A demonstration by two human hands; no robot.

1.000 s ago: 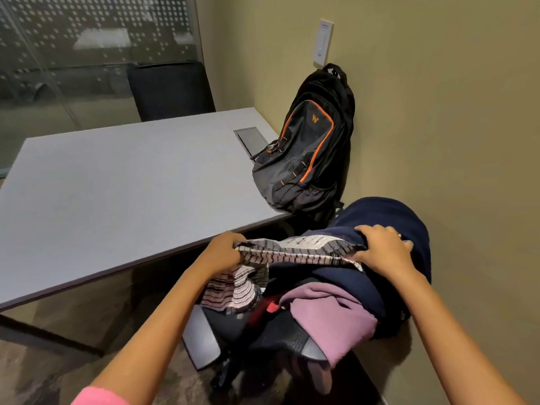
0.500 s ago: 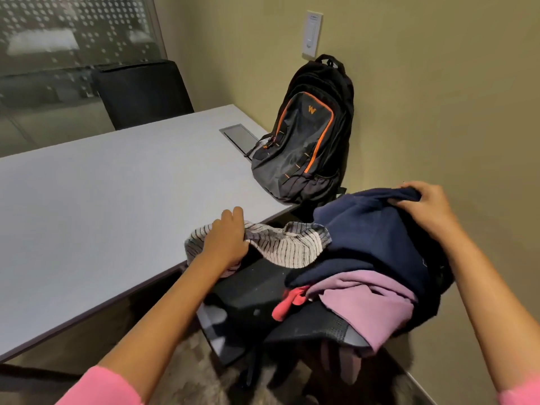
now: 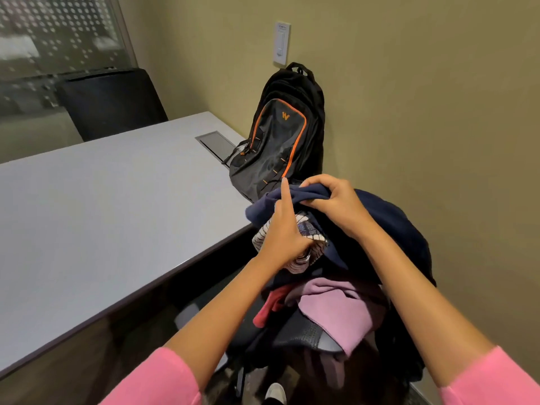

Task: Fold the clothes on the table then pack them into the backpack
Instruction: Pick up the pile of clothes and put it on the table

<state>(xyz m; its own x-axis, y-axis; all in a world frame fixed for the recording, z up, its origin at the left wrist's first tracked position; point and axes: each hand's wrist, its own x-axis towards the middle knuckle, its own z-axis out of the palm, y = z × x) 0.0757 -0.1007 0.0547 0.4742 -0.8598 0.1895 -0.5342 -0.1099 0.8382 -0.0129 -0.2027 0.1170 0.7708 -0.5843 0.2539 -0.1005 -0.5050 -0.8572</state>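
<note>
From the head camera, a heap of clothes sits on the seat of a dark chair (image 3: 304,334) drawn up at the near right corner of a grey table (image 3: 102,214). Uppermost in the heap is a navy garment (image 3: 391,226), thick and rumpled, draped over the back of the pile and bunched into a ridge at its top. The right hand (image 3: 330,200) grips that ridge, fingers curled over the fold and thumb underneath. The left hand (image 3: 285,232) holds a striped garment (image 3: 306,232), white with thin dark lines, crumpled into a wad just under the navy one; most of its fingers are curled round the cloth while the forefinger sticks straight up against the navy fabric. Below these lies a mauve garment (image 3: 342,314), soft and loosely folded, hanging over the seat's front edge, and a red piece of cloth (image 3: 267,309) pokes out to its left. Both forearms are bare, with pink sleeves (image 3: 163,378) pushed up near the elbows. The backpack (image 3: 280,138), black and dark grey with orange piping and an orange logo, stands upright on the far right corner of the table, leaning against the olive wall, and looks zipped closed. Beside it a metal cable hatch (image 3: 217,143) is set flush into the tabletop. A second black chair (image 3: 111,103) stands at the table's far end before a dotted glass partition.
</note>
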